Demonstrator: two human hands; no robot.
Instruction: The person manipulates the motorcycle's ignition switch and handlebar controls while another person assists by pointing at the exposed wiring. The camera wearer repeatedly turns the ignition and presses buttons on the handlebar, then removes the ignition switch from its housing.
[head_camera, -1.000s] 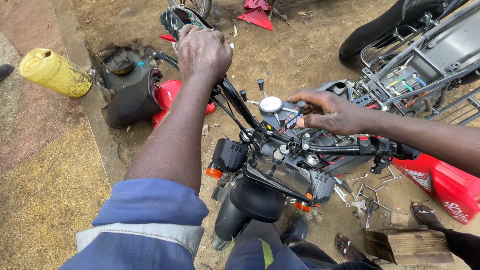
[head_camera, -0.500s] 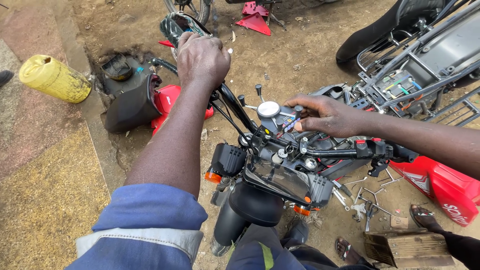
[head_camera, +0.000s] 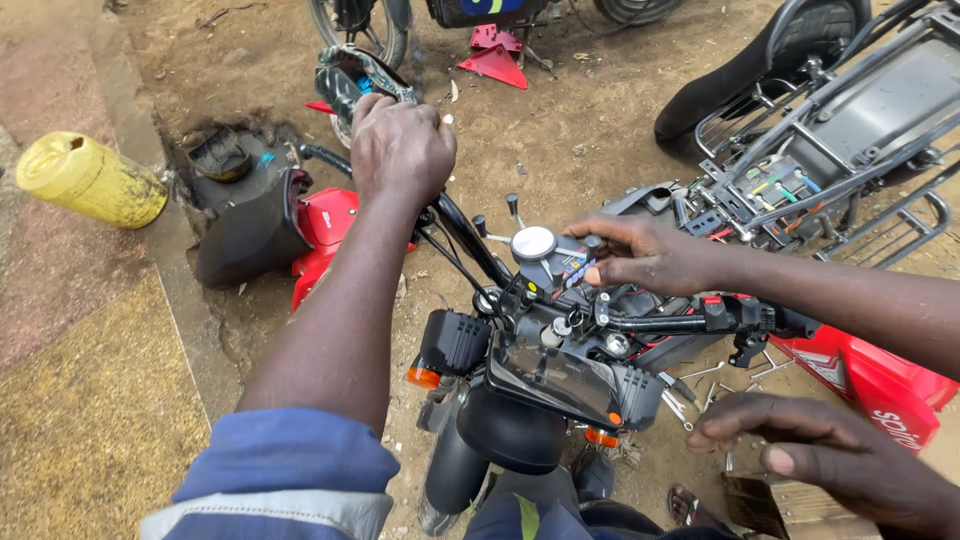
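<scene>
Subject: stripped motorcycle front end, its black tubular handlebar (head_camera: 468, 238) running across the frame centre from 11 to 3 o'clock.
Left hand (head_camera: 400, 150): fist wrapped tight round the 11 o'clock end of that handlebar, arm straight out.
Right hand (head_camera: 825, 462): at 4 o'clock, low and near the camera, palm down, fingers loosely spread, holding nothing (I take it for the wearer's own by its angle of entry).
Co-worker's hand (head_camera: 645, 255): comes in from 3 o'clock, fingertips pinched on the small coloured parts just beside the round silver cap (head_camera: 533, 242).
Surroundings: yellow plastic jerrycan (head_camera: 90, 180) at 9 o'clock; red plastic body panel (head_camera: 325, 225) on the dirt under the left arm; loose steel spanners (head_camera: 700, 385) on the ground at 4 o'clock, near the right hand.
Step in hand: I judge the bar is being steadied while the centre fittings are worked on.
Next move: calls for a firm, unmoving left grip; the free right hand is best placed to pick a spanner and bring it up to the clamp.
</scene>
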